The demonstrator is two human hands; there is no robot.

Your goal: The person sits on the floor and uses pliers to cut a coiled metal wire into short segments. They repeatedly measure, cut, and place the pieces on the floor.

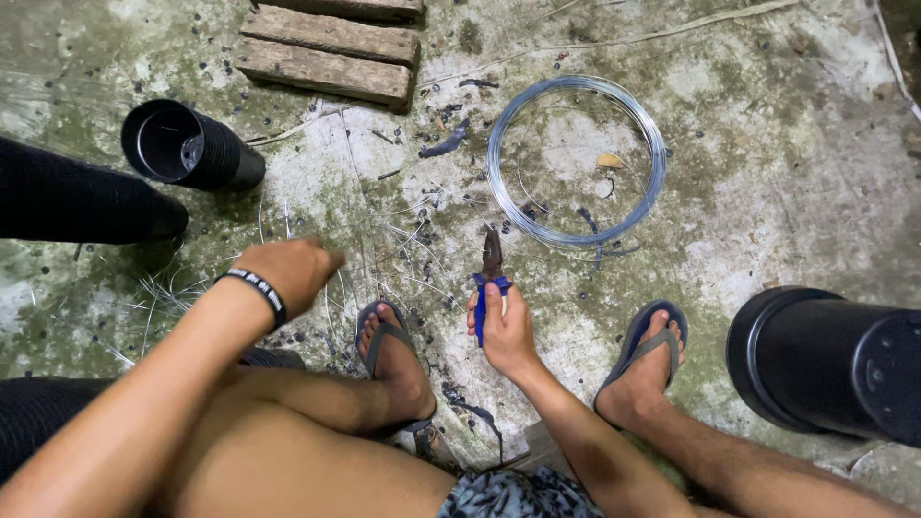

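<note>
My right hand [504, 331] grips pliers [491, 273] with blue handles, jaws pointing up toward a coil of thin grey wire [652, 182] lying on the concrete floor. My left hand [288, 269], with a black wristband, hovers curled over short cut wire pieces [403, 240] scattered on the floor; whether it holds any is unclear. My feet in blue flip-flops [384, 331] rest on the floor, one between the hands, the other to the right of my right hand.
A black ribbed pipe section [192, 146] lies open-ended at upper left, a longer black pipe [77, 197] beside it. A large black pipe [825, 360] lies at right. Weathered wooden planks [326, 58] sit at the top. Small debris litters the mossy concrete.
</note>
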